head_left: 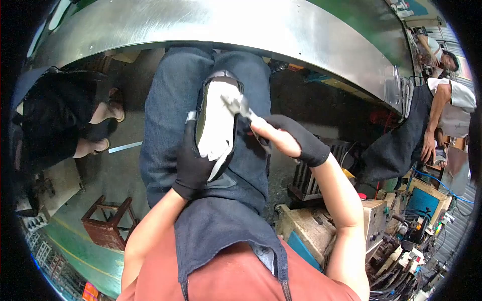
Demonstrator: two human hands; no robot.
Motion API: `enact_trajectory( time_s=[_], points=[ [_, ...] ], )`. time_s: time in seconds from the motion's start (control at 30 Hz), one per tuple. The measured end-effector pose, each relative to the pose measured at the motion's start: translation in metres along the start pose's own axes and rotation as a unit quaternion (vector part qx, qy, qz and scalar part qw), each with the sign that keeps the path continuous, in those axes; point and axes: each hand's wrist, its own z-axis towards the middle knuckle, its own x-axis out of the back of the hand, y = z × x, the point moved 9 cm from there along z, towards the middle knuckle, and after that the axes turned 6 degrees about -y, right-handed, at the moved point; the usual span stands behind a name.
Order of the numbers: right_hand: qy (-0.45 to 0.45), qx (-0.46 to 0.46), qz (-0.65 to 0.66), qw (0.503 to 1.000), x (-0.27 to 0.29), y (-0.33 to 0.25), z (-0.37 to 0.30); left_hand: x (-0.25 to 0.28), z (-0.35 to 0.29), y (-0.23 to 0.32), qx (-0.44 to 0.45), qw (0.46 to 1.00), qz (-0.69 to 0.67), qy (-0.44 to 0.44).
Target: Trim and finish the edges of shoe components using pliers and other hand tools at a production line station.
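black-gloved left hand [195, 159] grips a white-faced shoe [216, 118]; right hand [291, 138] closes around a metal tool [242, 106] over it.

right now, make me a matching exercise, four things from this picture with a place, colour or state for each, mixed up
1. left hand
2. right hand
3. bench
4. stool

a. holds the metal tool
b. brown, at the lower left of the picture
c. holds the white-faced shoe-shaped piece
d. silvery, across the top of the picture

Pairs: 1-c, 2-a, 3-d, 4-b
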Motion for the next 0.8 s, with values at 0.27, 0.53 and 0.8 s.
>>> enact_trajectory(
  time_s=[0.27,0.53,0.8],
  points=[
    [0.047,-0.041,-0.478,0.876,-0.008,-0.024,0.005,-0.006,-0.002,0.015,-0.071,0.984,0.162,-0.020],
    [0.134,0.151,-0.444,0.873,-0.005,0.010,-0.007,-0.005,0.021,0.026,-0.120,0.975,0.164,-0.094],
    [-0.106,-0.174,-0.180,0.962,0.029,-0.002,-0.034,-0.037,0.047,0.079,-0.250,0.909,0.329,-0.050]
  ],
)
